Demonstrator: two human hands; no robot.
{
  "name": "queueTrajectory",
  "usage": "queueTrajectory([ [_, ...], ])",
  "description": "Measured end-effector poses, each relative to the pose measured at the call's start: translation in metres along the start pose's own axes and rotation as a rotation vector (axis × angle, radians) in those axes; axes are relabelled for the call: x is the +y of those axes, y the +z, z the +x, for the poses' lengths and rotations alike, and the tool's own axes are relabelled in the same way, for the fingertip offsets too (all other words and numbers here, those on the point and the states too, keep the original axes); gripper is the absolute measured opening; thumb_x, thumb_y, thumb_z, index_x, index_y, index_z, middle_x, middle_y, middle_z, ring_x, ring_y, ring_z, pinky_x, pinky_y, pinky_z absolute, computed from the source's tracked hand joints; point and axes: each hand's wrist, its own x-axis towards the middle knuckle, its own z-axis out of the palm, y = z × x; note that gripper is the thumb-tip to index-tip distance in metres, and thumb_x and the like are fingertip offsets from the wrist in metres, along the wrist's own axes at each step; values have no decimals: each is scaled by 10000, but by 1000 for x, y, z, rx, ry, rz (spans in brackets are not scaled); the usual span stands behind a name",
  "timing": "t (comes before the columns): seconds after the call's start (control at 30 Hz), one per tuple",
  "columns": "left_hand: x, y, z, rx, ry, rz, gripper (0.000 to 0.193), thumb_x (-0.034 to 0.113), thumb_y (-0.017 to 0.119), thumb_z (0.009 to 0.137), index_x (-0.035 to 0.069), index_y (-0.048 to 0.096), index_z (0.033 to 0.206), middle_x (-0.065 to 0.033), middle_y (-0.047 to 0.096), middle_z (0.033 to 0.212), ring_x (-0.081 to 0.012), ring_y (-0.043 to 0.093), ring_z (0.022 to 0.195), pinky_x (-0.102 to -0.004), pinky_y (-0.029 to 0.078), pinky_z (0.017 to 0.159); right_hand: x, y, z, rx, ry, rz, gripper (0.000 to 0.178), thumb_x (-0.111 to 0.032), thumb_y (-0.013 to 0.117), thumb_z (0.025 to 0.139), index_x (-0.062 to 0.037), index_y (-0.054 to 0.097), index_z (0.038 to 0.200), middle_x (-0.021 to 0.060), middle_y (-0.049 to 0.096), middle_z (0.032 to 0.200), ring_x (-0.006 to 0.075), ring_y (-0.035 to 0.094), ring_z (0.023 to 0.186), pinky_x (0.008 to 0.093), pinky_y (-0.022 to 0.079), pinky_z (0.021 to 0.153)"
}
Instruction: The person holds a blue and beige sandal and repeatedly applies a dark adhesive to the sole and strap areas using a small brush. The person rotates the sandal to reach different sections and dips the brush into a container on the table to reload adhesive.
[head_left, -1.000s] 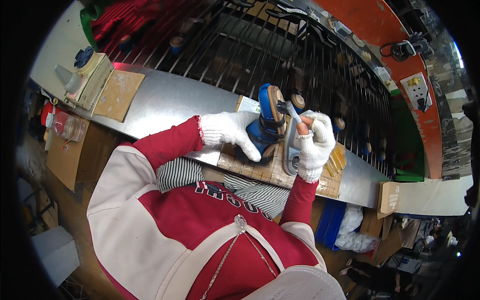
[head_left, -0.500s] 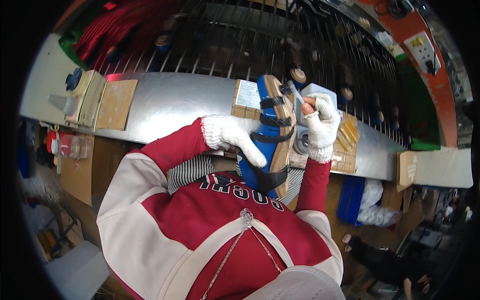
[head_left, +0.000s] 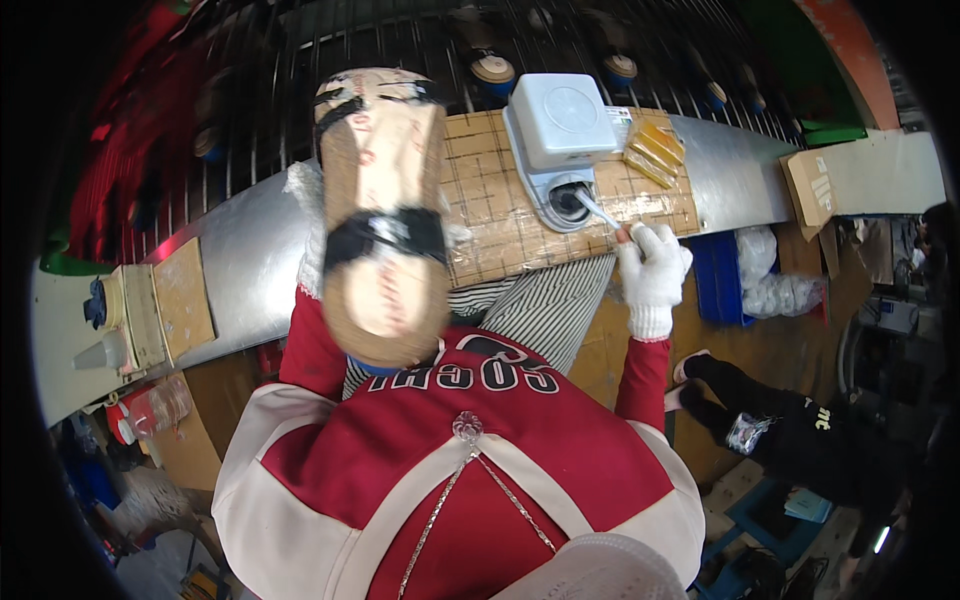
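My left hand point(head_left: 308, 225), in a white knit glove, is mostly hidden behind a sandal on a blue shoe last point(head_left: 385, 295). Its fingers wrap round the far side, and the tan underside with black straps folded over it faces up. The gloved right hand point(head_left: 653, 265) pinches the pale handle of a brush point(head_left: 600, 209) between thumb and fingers. The brush's head is down inside the round opening of a grey glue pot point(head_left: 565, 228), where it cannot be made out. A pale square-topped container point(head_left: 562, 120) stands on the pot's back part.
A taped cardboard mat point(head_left: 490, 225) lies under the pot on the metal bench point(head_left: 255, 225). Yellow blocks point(head_left: 655, 153) sit right of the pot. Beyond runs a rack of metal rods point(head_left: 425, 50) carrying more shoe lasts point(head_left: 493, 73). Another person point(head_left: 800, 430) is at the lower right.
The sandal has moved left and turned so that its underside faces up. My right hand has moved down with the brush, away from the sandal's edge and into the pot.
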Motion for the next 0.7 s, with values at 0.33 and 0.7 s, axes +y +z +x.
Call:
queueTrajectory([
  [0.33, -16, -16, -14, 181, 20, -267, 739, 471, 587, 961, -80, 411, 1421, -317, 613, 1182, -380, 693, 978, -503, 547, 925, 1, -3, 15, 0, -251, -8, 108, -190, 783, 765, -166, 683, 799, -9, 631, 803, 223, 592, 757, 390, 368, 744],
  [0.7, -32, 5, 2, 582, -90, 286, 612, 475, 550, 1024, 7, 505, 1415, -154, 616, 1337, -215, 642, 1157, -355, 517, 1024, -52, -11, 25, -123, 102, 775, 190, -132, 794, 839, -2, 763, 973, 73, 660, 895, 165, 603, 806, 296, 475, 696],
])
